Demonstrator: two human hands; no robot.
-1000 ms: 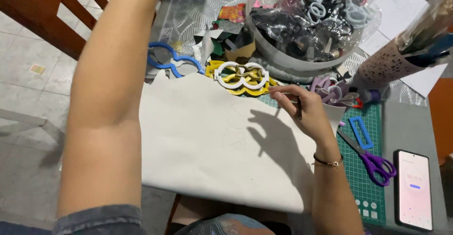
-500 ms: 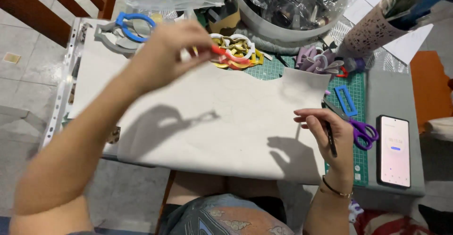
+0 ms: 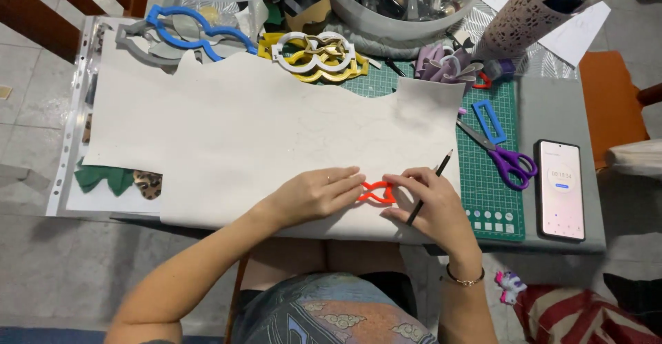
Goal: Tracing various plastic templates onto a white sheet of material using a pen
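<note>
A small red bow-shaped template (image 3: 376, 192) lies flat on a large off-white sheet (image 3: 234, 130) near its front edge. My left hand (image 3: 318, 193) presses its fingertips on the template's left side. My right hand (image 3: 431, 202) touches the template's right side and holds a black pencil (image 3: 429, 187) between its fingers, tip pointing up and to the right. Faint pencil outlines show on the sheet above my hands.
A green cutting mat (image 3: 493, 178) carries purple scissors (image 3: 507, 158) and a blue rectangular frame (image 3: 488, 121). A phone (image 3: 560, 189) lies to the right. Blue (image 3: 196, 30), white and yellow templates (image 3: 314, 54), a grey tub (image 3: 400, 13) and a patterned cup (image 3: 517, 20) line the back.
My left hand brought the red template down from the back of the table onto the sheet's front edge. My right hand with the pencil moved in to meet it.
</note>
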